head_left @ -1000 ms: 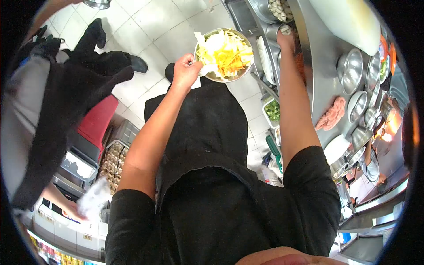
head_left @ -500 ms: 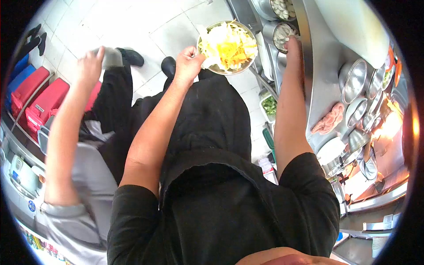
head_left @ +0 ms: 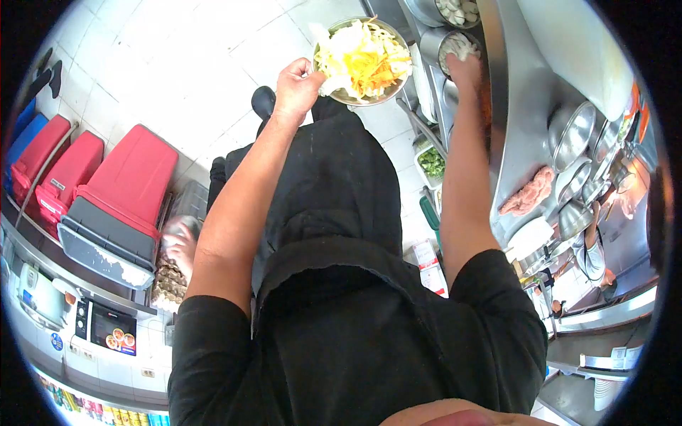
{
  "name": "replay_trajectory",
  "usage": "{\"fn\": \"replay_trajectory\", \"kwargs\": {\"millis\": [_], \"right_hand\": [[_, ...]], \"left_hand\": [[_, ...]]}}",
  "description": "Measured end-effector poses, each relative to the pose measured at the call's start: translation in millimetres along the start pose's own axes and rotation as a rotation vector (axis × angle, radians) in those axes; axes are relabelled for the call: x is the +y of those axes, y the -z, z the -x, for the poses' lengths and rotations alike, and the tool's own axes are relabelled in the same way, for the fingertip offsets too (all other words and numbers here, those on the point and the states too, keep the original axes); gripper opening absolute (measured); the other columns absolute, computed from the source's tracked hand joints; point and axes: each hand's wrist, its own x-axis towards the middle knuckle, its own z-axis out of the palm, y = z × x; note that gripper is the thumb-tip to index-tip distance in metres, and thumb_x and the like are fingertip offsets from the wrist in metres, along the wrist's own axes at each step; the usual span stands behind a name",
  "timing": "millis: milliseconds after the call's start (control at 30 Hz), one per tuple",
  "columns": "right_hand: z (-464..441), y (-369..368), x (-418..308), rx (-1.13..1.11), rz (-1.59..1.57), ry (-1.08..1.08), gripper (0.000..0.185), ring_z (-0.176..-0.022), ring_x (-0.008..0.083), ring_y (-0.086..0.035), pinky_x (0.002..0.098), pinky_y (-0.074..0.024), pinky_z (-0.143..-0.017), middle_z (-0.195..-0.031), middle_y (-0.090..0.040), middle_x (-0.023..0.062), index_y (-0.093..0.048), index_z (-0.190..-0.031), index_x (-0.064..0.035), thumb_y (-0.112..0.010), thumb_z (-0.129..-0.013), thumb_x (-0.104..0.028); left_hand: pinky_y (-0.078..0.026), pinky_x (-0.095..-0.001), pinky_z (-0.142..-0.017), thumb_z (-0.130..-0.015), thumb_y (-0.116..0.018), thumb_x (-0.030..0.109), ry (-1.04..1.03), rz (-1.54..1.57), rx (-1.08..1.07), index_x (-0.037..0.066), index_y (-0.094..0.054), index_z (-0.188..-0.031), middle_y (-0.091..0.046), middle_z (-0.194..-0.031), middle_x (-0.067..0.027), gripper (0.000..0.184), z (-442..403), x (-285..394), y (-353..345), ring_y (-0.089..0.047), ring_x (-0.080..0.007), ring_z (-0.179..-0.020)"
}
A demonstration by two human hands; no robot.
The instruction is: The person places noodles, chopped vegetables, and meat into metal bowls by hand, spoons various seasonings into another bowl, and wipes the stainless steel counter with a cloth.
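Note:
My left hand (head_left: 297, 89) is closed on the rim of a round metal bowl (head_left: 353, 101), held above the floor in front of me. Shredded pale cabbage and orange carrot strips (head_left: 366, 60) fill the bowl. To the right, my right hand (head_left: 465, 69) reaches into a metal pot (head_left: 430, 48) set in the counter. Its fingers are closed on soft white strips (head_left: 458, 45) there, with the fingertips partly hidden. Just beyond stands another metal pot with rounded white pieces (head_left: 458, 11).
Metal bowls (head_left: 572, 135) and a pink cloth (head_left: 529, 192) lie on the steel counter (head_left: 515, 135) at right. Below it is a tub of chopped greens (head_left: 431, 163). Red-lidded bins (head_left: 131, 181) line the left, near another person's blurred hand (head_left: 181, 245).
The person in grey at my left has mostly gone from view, uncovering the bins. My right hand has shifted slightly, showing more white strips at its fingers. The bowl has moved slightly up and left.

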Motion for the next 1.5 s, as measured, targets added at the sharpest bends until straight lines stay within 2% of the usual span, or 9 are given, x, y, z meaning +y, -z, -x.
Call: {"fn": "replay_trajectory", "kwargs": {"millis": [233,367,500,567,667,767,967,1367,1500], "right_hand": [[24,-17,18,0.221,-0.056,-0.059,0.051,-0.1,0.0388,-0.064,0.0439,-0.0482,-0.086,-0.104,-0.068,0.0215,-0.068,-0.106,-0.003,-0.062,-0.077,-0.044],[8,-20,24,0.176,-0.019,0.02,0.052,-0.098,0.035,-0.065,0.0424,-0.0487,-0.085,-0.1,-0.069,0.0204,-0.069,-0.103,-0.0031,-0.065,-0.078,-0.048],[-17,-29,48,0.08,-0.267,0.082,0.051,-0.09,0.0304,-0.067,0.0383,-0.0494,-0.08,-0.096,-0.07,0.0169,-0.069,-0.1,0.0,-0.07,-0.077,-0.045],[16,6,-3,-0.115,-0.233,0.038,0.047,-0.083,0.0275,-0.067,0.0363,-0.0496,-0.077,-0.09,-0.07,0.0143,-0.069,-0.098,0.0017,-0.073,-0.076,-0.039],[-11,-25,29,-0.084,-0.386,-0.103,0.036,-0.072,0.0236,-0.065,0.0342,-0.0498,-0.069,-0.085,-0.069,0.0102,-0.071,-0.09,0.0001,-0.075,-0.074,-0.031],[-7,-24,32,0.092,-0.577,0.04,0.028,-0.06,0.0163,-0.06,0.0311,-0.0459,-0.055,-0.08,-0.067,0.0062,-0.07,-0.085,-0.0022,-0.075,-0.073,-0.027],[18,4,11,-0.058,-0.661,-0.281,0.024,-0.05,0.01,-0.048,0.0271,-0.0317,-0.04,-0.068,-0.058,0.0004,-0.068,-0.088,-0.0055,-0.073,-0.074,-0.025],[15,6,14,-0.086,-0.811,-0.323,0.017,-0.053,0.0093,-0.051,0.0242,-0.037,-0.04,-0.069,-0.058,-0.0011,-0.064,-0.084,-0.0086,-0.072,-0.075,-0.02],[21,1,14,-0.055,-0.645,-0.231,0.02,-0.061,0.0108,-0.054,0.0269,-0.0402,-0.047,-0.076,-0.06,0.0001,-0.065,-0.092,-0.0085,-0.071,-0.077,-0.022]], "left_hand": [[-0.032,-0.0248,-0.047,-0.075,-0.061,0.0,0.031,0.003,0.008,0.011,-0.043,-0.06,-0.047,-0.06,0.0044,0.026,-16,0,-5,-0.04,-0.0047,-0.055],[-0.032,-0.025,-0.047,-0.075,-0.061,0.0,0.006,0.022,0.003,0.01,-0.043,-0.06,-0.047,-0.06,0.0043,0.026,-25,4,-9,-0.04,-0.0049,-0.054],[-0.031,-0.0252,-0.047,-0.076,-0.061,0.001,0.018,0.038,-0.009,0.01,-0.043,-0.06,-0.047,-0.06,0.0042,0.025,-29,-1,-12,-0.04,-0.0051,-0.054],[-0.031,-0.0252,-0.047,-0.076,-0.061,0.001,0.025,0.045,-0.016,0.01,-0.043,-0.06,-0.047,-0.06,0.0043,0.025,-33,-6,-12,-0.04,-0.0051,-0.054],[-0.032,-0.0251,-0.048,-0.076,-0.061,0.001,0.02,0.008,-0.034,0.01,-0.043,-0.06,-0.047,-0.06,0.0045,0.025,-34,-7,-14,-0.04,-0.005,-0.055],[-0.032,-0.0252,-0.048,-0.075,-0.061,0.0,0.016,0.003,-0.025,0.011,-0.043,-0.06,-0.047,-0.06,0.0048,0.025,-31,-7,-15,-0.039,-0.005,-0.056],[-0.032,-0.0251,-0.048,-0.075,-0.062,0.001,0.018,-0.005,-0.019,0.01,-0.043,-0.06,-0.046,-0.06,0.0053,0.026,-31,-9,-15,-0.039,-0.0048,-0.056],[-0.03,-0.0247,-0.048,-0.075,-0.062,0.0,0.008,0.049,-0.018,0.01,-0.042,-0.061,-0.046,-0.061,0.0058,0.026,-32,-12,-15,-0.039,-0.0048,-0.057],[-0.031,-0.025,-0.049,-0.075,-0.062,0.001,0.01,0.03,-0.014,0.01,-0.042,-0.061,-0.046,-0.061,0.0054,0.026,-32,-16,-12,-0.039,-0.0053,-0.057]]}}
